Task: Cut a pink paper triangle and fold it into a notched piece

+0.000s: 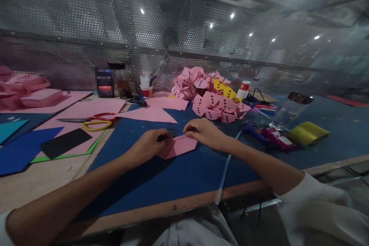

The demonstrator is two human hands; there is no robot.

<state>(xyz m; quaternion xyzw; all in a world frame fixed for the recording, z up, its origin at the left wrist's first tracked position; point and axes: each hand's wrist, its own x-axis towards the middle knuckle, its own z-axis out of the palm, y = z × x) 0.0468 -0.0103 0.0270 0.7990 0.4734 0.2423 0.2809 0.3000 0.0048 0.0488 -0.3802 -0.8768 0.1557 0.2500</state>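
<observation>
A folded piece of pink paper lies between my hands over the blue tabletop. My left hand grips its left end, with the fingertips bent over the upper edge. At the right end, my right hand pinches the upper edge between thumb and fingers. Just beyond my hands are flat pink sheets. Behind them sits a pile of folded pink paper shapes marked with small dark and blue squares, with a yellow piece among them.
Scissors with red and yellow handles, a black piece and blue paper are on the left. To the right are a glue gun, a magenta device, a yellow roll and a clear jar. Paper cups stand behind.
</observation>
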